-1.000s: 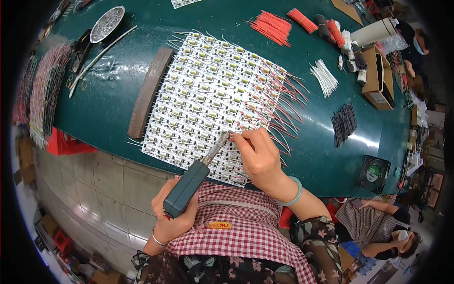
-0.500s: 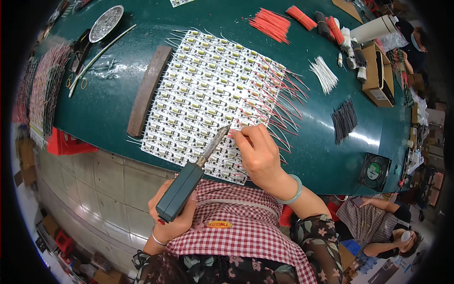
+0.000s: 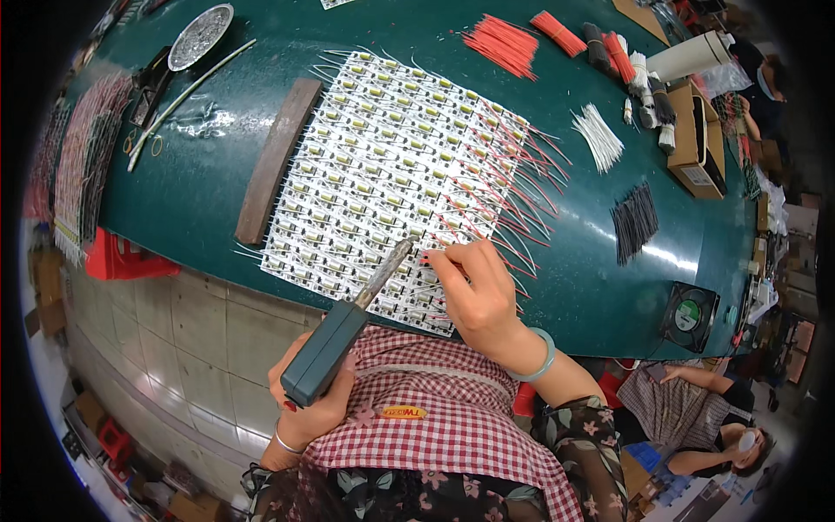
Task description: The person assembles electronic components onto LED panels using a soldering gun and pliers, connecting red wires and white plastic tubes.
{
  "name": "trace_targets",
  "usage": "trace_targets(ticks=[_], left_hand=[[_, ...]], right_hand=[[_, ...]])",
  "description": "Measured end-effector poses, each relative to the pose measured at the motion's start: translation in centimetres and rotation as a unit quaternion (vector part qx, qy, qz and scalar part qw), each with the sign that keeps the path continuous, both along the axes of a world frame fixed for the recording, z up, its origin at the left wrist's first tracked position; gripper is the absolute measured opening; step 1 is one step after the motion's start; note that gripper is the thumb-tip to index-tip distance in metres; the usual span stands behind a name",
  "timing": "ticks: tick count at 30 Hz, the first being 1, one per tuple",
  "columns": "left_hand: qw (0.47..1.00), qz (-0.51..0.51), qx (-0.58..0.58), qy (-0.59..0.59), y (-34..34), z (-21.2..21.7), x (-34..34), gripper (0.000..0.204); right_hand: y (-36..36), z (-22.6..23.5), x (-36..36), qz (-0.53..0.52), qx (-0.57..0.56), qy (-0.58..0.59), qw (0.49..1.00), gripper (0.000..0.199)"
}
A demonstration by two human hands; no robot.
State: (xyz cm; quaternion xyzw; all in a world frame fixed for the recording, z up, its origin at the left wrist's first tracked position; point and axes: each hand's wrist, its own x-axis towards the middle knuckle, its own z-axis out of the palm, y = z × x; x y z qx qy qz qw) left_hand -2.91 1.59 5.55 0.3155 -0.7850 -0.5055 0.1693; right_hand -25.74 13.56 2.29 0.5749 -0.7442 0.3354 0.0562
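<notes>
My left hand [image 3: 315,393] is wrapped round the dark green handle of a soldering iron [image 3: 325,354]. Its metal tip points up and right, over a large panel of white circuit boards [image 3: 357,174]. Small yellowish components and white wires cover that panel, with red and white wires sticking out along its right side. Close to the iron's tip, my right hand [image 3: 481,287] is closed in a pinch above the panel's lower right part. What its fingertips hold is too small to make out. A brown bar [image 3: 278,161] lies along the panel's left edge.
Red wires [image 3: 502,45], white wires [image 3: 597,139] and black wires [image 3: 634,223] lie right of the panel. A cardboard box [image 3: 696,143] and a small fan [image 3: 690,314] stand farther right. At the far left are a metal dish [image 3: 200,38] and wired boards [image 3: 91,165]. Another person sits at lower right.
The soldering iron's tip has shifted slightly down and left, away from my right fingertips. My right hand has moved down a little, still pinched.
</notes>
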Motion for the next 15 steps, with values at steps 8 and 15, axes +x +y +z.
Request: trace_targets(ticks=[8,15], left_hand=[[1.0,-0.016,0.003,-0.002,-0.1,0.0,-0.6,0.024],[0.996,-0.054,-0.077,-0.001,-0.3,0.1,-1.8,0.021]], right_hand=[[-0.4,0.2,-0.6,-0.022,0.021,0.017,0.999,0.029],[-0.4,-0.1,-0.4,-0.025,0.026,0.005,0.999,0.028]])
